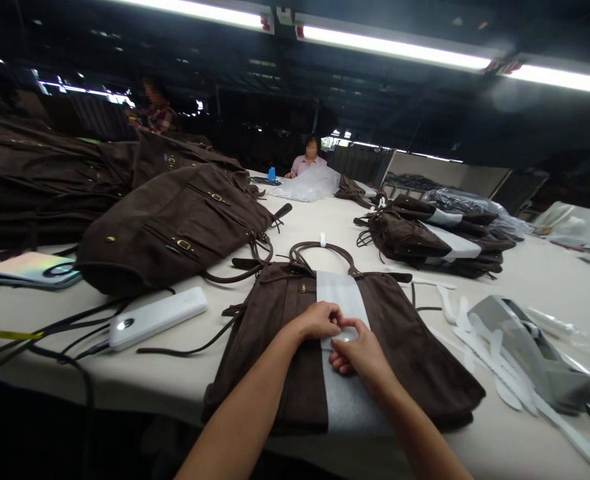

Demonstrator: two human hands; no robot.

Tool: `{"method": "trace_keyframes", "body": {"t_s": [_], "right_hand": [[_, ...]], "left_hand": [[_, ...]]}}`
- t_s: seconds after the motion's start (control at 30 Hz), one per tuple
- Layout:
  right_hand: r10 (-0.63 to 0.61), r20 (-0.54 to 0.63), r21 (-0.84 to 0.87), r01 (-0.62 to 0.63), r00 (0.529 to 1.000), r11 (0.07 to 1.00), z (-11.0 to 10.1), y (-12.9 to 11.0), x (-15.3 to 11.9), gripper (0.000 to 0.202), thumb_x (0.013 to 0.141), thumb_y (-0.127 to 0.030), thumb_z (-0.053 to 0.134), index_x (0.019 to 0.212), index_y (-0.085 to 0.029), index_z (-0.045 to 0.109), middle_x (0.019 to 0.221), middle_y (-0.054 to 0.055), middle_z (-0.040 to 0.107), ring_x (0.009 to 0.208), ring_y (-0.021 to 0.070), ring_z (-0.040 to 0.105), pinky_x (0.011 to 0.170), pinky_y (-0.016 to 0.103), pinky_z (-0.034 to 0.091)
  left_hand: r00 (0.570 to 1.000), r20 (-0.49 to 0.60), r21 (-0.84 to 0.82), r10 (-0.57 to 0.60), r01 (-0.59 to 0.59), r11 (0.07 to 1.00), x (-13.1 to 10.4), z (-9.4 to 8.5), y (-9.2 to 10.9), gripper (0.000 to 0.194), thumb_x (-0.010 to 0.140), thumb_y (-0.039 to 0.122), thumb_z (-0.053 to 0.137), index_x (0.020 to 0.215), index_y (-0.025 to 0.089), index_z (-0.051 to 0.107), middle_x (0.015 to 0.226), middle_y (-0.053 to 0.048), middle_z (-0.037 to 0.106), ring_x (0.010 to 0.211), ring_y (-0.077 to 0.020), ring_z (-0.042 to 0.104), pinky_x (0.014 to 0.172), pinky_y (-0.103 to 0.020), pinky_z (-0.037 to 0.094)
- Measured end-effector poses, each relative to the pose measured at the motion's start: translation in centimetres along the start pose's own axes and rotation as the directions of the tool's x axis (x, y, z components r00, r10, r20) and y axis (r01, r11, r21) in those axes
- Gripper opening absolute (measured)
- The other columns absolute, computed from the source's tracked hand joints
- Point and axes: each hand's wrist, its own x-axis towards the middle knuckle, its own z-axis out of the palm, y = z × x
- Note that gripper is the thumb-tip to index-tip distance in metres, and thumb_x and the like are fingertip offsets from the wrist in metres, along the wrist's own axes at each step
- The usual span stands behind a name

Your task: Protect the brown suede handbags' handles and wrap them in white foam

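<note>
Lying flat on the pale table [525, 280], close to its near edge: a brown bag [405, 347], handles [319, 250] pointing away. Running down the middle of the bag, from top hem to bottom: a white paper band [345, 393]. Pressing down on that band, about midway along it: left hand [319, 320], fingers curled, fingertips pinching at the paper. Meeting it from the other side, almost touching: right hand [357, 353], thumb and fingers closing on a small clear bit at the band; hard to tell what exactly. Both forearms reaching in from the bottom edge.

Resting just left of the bag: a white oblong case [157, 318] with a round lens-like spot. Trailing past it: dark straps [65, 333]. Sitting behind those: a larger brown bag [175, 227], bulging, with more bags heaped [39, 173] at the far left. Lying near that heap: an iridescent notebook [32, 268].

Lying to the right: loose white strips [479, 343] beside a grey dispenser [529, 350]. Stacked beyond them: banded bags [435, 243].

Sitting at the far end of the table, behind clear plastic [309, 183]: a person in pink [307, 162]. Standing at far left: another person in plaid [157, 115].
</note>
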Motion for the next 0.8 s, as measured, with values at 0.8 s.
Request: {"method": "trace_keyframes", "body": {"t_s": [0.8], "right_hand": [[-0.127, 0.147, -0.608, 0.191, 0.981, 0.771, -1.7, 3.8, 2.1, 0.053, 0.084, -0.051, 0.037, 0.121, -0.013, 0.042, 0.037, -0.002, 0.052, 0.038, 0.0248, 0.059, 0.038, 0.026, 0.036]], "left_hand": [[0.99, 0.131, 0.055, -0.047, 0.04, 0.998, -0.9, -0.2, 0.6, 0.045, 0.053, -0.001, 0.08, 0.087, 0.018, 0.058, 0.075, 0.008, 0.049, 0.069, -0.009, 0.05, 0.062, -0.02, 0.039]]}}
